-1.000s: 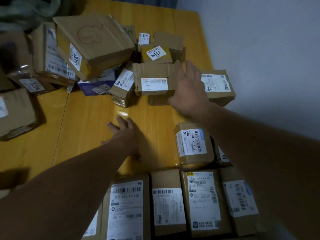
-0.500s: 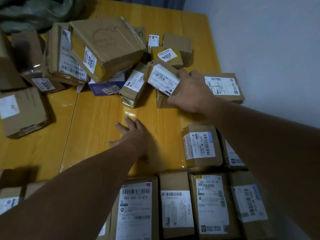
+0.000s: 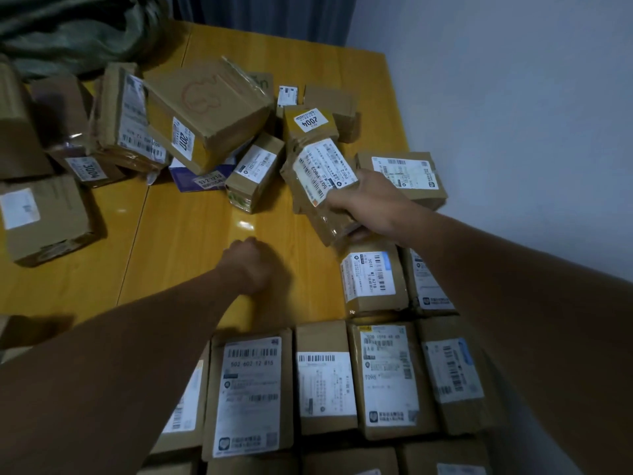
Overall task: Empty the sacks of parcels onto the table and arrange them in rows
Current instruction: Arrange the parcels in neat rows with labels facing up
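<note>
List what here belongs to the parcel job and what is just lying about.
Job:
- held parcel, gripped by the right hand
- pile of unsorted parcels
- rows laid nearest the person
- sack, far left corner
- table
- left hand, fisted, holding nothing

Lying about:
- curtain
- wall

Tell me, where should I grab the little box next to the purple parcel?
Probably from above, at its near end. The little box is long and narrow, so its width is easy to span. That end sticks out toward you onto the bare table, past the purple parcel on its left.
</note>
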